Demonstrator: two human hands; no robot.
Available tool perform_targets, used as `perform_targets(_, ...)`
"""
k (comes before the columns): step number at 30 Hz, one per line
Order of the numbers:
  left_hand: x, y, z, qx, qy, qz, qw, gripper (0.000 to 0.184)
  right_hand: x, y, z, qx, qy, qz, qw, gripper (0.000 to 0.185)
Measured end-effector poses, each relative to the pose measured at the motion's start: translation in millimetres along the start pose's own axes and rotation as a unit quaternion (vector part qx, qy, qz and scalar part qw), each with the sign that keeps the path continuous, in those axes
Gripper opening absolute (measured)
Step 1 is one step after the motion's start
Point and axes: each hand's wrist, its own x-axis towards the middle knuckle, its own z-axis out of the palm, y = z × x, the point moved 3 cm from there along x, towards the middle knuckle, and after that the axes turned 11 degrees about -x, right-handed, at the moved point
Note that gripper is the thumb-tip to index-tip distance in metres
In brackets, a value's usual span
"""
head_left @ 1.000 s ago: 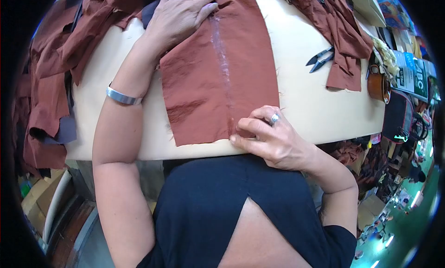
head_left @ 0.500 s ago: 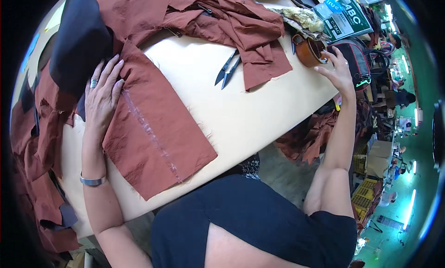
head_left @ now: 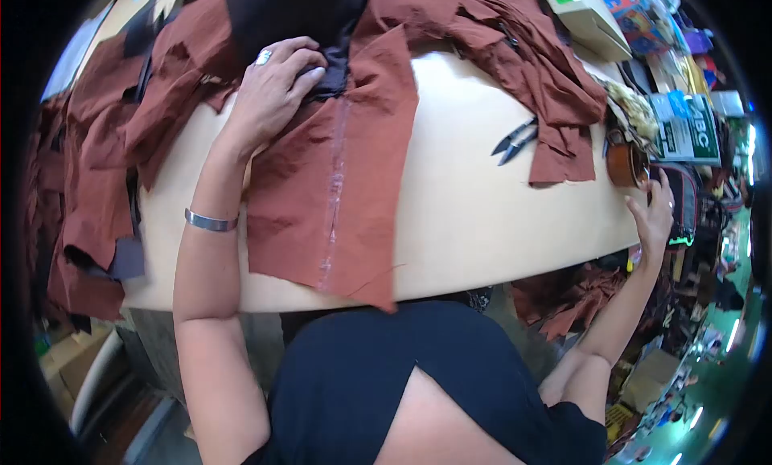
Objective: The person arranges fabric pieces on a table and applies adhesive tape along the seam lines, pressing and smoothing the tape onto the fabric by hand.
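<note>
We see our left hand resting palm down with loosely bent fingers on the dark lining cloth and rust-brown fabric panel; we cannot tell whether it grips them. The panel lies on the desk, one corner at the near edge. Our right hand, thumb and fingers parted, looks unladen just beside the brown mug. Thread snips lie between.
</note>
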Motion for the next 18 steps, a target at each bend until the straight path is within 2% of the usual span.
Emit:
perform_targets(1,-2,2,-3,0.003,-0.024,-0.013,1.000,0.024,-1,-11,-12,-0.035,0.021,-0.001,0.999,0.031)
perform_targets(3,-7,0,-5,0.013,-0.046,-0.014,0.999,0.029,4,-45,-44,0.001,0.108,0.029,0.994,0.022)
perform_targets(5,-9,2,-4,0.036,-0.065,-0.018,0.997,0.036,10,-110,-92,0.191,0.216,-0.034,0.957,0.022)
perform_targets(7,-13,5,1,0.070,-0.076,-0.026,0.994,0.044,17,-183,-132,0.349,0.319,-0.142,0.870,0.032)
perform_targets(9,-16,-2,9,0.073,-0.085,-0.035,0.993,0.050,27,-243,-148,0.543,0.307,-0.242,0.743,0.034)
perform_targets(11,-18,8,13,0.099,-0.081,-0.048,0.991,0.053,31,-286,-162,0.513,0.269,-0.312,0.753,0.044)
perform_targets(12,-19,9,16,0.110,-0.086,-0.051,0.989,0.056,36,-309,-165,0.474,0.290,-0.337,0.760,0.051)
perform_targets(13,-20,7,18,0.110,-0.079,-0.048,0.990,0.056,36,-329,-160,0.562,0.127,-0.336,0.745,0.057)
perform_targets(15,-23,3,21,0.106,-0.065,-0.044,0.991,0.057,33,-351,-147,0.589,-0.073,-0.345,0.727,0.058)
perform_targets(16,-25,6,19,0.097,-0.048,-0.027,0.994,0.053,28,-351,-139,0.586,-0.144,-0.352,0.716,0.063)
perform_targets(18,-22,11,14,0.092,-0.058,-0.040,0.993,0.050,16,-335,-128,0.561,-0.180,-0.336,0.735,0.063)
